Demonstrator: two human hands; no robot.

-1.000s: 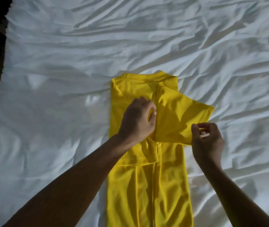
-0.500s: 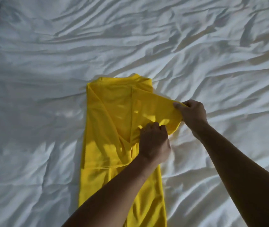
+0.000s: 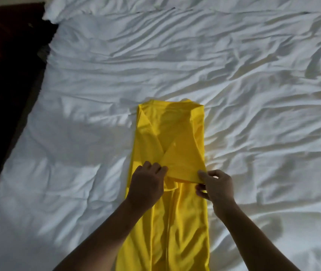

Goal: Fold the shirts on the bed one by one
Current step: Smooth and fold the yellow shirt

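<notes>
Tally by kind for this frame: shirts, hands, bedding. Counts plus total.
yellow shirt: 1
hands: 2, left hand and right hand, both on the shirt
white sheet: 1
Total: 4

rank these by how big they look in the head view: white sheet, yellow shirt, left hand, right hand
1. white sheet, fills most of the view
2. yellow shirt
3. left hand and right hand: they look alike, so no ranking between them

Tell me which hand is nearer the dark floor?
Left. The left hand holds the yellow fabric shirt nearer the dark floor; the right hand pinches its far edge.
</notes>
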